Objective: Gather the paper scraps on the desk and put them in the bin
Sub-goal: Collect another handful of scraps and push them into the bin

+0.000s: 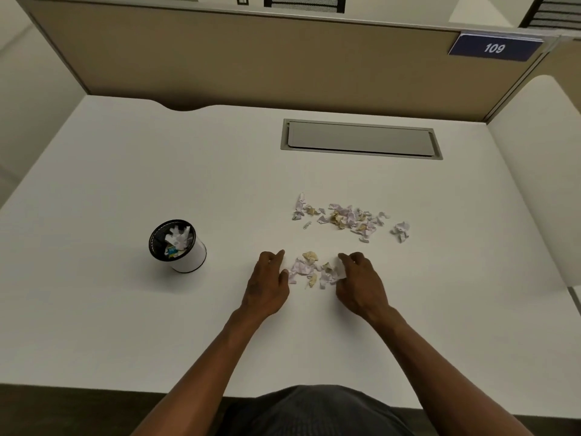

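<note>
I cup my left hand (267, 284) and right hand (358, 283), fingers loosely curled, the right touching paper, around featherlight, crumpled scraps (311, 270); scoop from both sides, bin (177, 245) at nine o'clock.

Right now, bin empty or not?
Not empty: the bin stands upright with white crumpled paper showing inside its rim.

Both bare arms reach forward, side by side. The left hand (268, 283) sits palm-inward, fingers loosely curved, thumb poking forward. The right hand (358, 283) mirrors it, knuckles up, fingers curled down at the tips, wrist bent slightly inward.
</note>
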`<act>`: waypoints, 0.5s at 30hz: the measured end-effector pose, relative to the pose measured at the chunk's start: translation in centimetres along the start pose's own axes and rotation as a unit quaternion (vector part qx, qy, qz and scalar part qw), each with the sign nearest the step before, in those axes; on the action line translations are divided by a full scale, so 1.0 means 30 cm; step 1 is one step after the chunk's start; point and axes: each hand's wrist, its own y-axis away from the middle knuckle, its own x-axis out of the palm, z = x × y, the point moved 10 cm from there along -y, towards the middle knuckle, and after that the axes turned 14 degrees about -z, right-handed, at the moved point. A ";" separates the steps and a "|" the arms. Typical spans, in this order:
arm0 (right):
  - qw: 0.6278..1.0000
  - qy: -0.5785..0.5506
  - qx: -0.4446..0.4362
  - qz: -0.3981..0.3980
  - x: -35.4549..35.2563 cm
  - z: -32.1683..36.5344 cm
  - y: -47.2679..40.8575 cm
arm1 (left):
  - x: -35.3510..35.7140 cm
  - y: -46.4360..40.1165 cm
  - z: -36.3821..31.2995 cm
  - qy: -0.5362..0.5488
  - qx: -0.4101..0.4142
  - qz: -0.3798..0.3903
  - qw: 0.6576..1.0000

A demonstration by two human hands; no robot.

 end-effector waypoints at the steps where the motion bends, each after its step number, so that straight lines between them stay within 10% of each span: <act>1: 1.000 -0.002 -0.007 0.007 0.010 0.029 0.003 | 0.012 -0.001 -0.016 0.001 0.001 0.006 1.000; 15: 0.995 -0.008 -0.098 0.032 0.011 0.186 -0.098 | -0.078 0.023 0.069 0.010 -0.056 -0.034 0.998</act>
